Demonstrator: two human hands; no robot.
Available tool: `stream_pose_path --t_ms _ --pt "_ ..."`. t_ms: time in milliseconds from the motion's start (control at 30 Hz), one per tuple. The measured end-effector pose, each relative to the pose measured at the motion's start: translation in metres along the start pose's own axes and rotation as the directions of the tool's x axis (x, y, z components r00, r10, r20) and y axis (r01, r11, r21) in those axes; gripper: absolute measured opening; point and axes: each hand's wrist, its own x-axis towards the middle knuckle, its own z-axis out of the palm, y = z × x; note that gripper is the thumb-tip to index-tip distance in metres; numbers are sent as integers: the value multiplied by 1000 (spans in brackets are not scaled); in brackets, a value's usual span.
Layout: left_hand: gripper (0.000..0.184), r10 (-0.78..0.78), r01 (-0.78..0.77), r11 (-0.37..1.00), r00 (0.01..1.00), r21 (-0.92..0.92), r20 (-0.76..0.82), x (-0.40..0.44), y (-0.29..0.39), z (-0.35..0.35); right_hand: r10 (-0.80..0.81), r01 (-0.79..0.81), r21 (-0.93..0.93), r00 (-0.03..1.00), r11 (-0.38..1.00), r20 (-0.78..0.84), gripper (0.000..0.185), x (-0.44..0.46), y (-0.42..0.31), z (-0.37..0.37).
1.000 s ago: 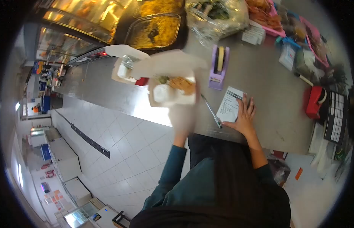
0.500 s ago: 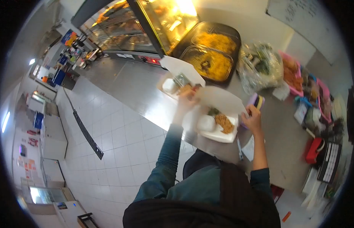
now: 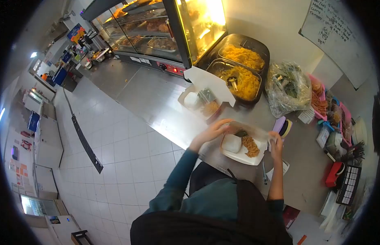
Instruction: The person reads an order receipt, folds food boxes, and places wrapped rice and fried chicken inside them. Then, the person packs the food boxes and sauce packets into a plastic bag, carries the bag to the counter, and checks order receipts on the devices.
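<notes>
Stainless steel counter (image 3: 133, 94), lit warming cabinet (image 3: 149, 36) well off past the left fingertips, tray of yellow food (image 3: 243, 57) beyond both hands. Active item: white takeaway box (image 3: 240, 157), sitting on the counter between the two hands. Change vs half a second ago: left hand (image 3: 214, 131) goes from a blur near the second box to the left end of the lid (image 3: 248, 130); lid now shows as a narrow strip tipped toward the wearer, where it stood up broad. Right hand (image 3: 275, 146) is at the same lid end as then; a full second ago it was flat on the paper slip (image 3: 281, 169). Left fingers extended, not curled, touching the lid edge; can't tell if they press. Right thumb and fingers pinch the other end. My read: lid is partway over, box not shut. White rice (image 3: 231, 143), brown shredded topping (image 3: 250, 147) and dark greens (image 3: 241, 133) sit uncovered, nearer the wearer than the fingertips. Second takeaway box (image 3: 191, 110) stands open just beyond the left fingers. Purple tape dispenser (image 3: 279, 123) just past the right fingertips; pen (image 3: 264, 173) and slip below that hand, by the forearm.
</notes>
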Motion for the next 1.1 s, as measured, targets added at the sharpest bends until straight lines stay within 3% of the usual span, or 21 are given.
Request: stream_pose_path --t_ms 33,67,100,167,267,367,400,467,567,600,700,733,767,833,933,1033,1100 --pt "37 18 -8 997 991 76 -136 -23 -8 -4 -22 23 52 999 998 -25 25 -15 -6 1" --pt "41 -167 227 964 924 142 -343 -45 -19 0 -39 44 105 998 994 -55 22 -30 -18 8" --pt "43 -115 349 819 878 455 -464 -64 -15 5 -52 65 158 995 985 -86 21 -43 -25 13" --pt "44 -131 577 429 801 695 -584 -94 -40 24 -52 67 101 989 993 -141 20 -57 -16 20" --pt "45 -44 539 445 811 715 -583 -111 -46 48 -50 67 75 975 995 -217 22 -61 -10 32" --pt "46 -345 575 696 794 431 -501 -101 -23 50 -62 79 66 972 995 -225 21 -57 -12 38" --pt "50 -206 450 806 822 384 -531 -92 -28 52 -94 115 86 971 990 -219 20 -56 -12 36" --pt "55 200 125 911 698 393 -687 -53 -11 58 -21 42 116 984 992 -178 19 -53 -21 30" --pt "62 193 56 909 821 413 -537 -22 26 48 35 -26 79 992 997 -121 19 -49 -34 18" --pt "59 57 144 916 876 374 -479 -22 27 48 42 -37 51 994 998 -102 20 -49 -36 13" --pt "53 56 124 857 943 500 -329 -41 -7 55 7 -24 -131 992 991 -128 23 -64 -18 11" --pt "45 104 120 870 903 478 -416 -47 -7 64 -27 8 -165 993 986 -113 24 -73 -8 17" --pt "42 72 134 868 919 478 -388 -51 -12 66 -77 60 -123 987 991 -138 26 -77 -1 27" --pt "39 114 15 969 859 246 -499 -53 -38 88 -176 169 -56 966 984 -188 30 -83 10 44" --pt "39 -95 39 991 876 -127 -473 -48 -73 97 -106 97 -55 974 994 -200 36 -83 16 60" --pt "35 -58 134 977 918 169 -392 -27 -19 70 -146 94 -277 974 956 -176 35 -69 -15 54" --pt "29 -71 169 954 930 248 -361 -16 17 63 25 -60 -203 985 977 -170 31 -62 -31 49"
